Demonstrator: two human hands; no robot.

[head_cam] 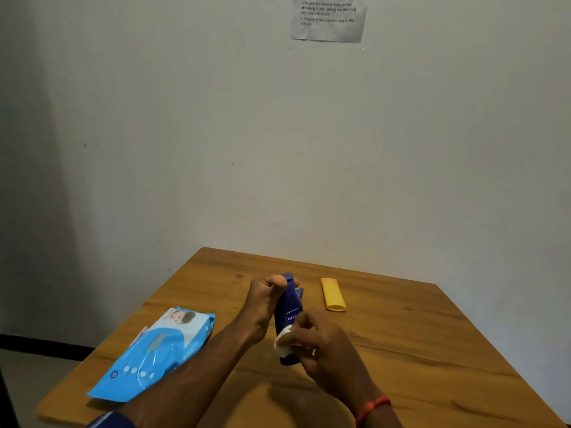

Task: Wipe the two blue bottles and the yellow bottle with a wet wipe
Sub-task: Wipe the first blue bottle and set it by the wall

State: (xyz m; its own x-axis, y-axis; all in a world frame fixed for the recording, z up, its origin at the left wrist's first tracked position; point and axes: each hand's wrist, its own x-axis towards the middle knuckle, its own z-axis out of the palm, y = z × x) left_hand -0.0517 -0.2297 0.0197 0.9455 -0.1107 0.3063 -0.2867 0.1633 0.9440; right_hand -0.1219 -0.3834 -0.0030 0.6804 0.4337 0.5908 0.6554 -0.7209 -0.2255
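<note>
Blue bottle [289,307] held over surface [417,350], left hand [265,301] curled round its cap end. Right hand [318,341] pinches wet wipe [282,342] against its lower body. Yellow bottle [332,295] lies flat right of it; wipes pack [154,353] left.

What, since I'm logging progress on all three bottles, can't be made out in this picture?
Head view:
- Second blue bottle: apparently only a sliver shows behind the held dark blue plastic bottle and left hand.
- White wet wipe: mostly covered by the right hand.
- Printed paper sheet on the wall: cut by the top edge, text too blurred.
</note>
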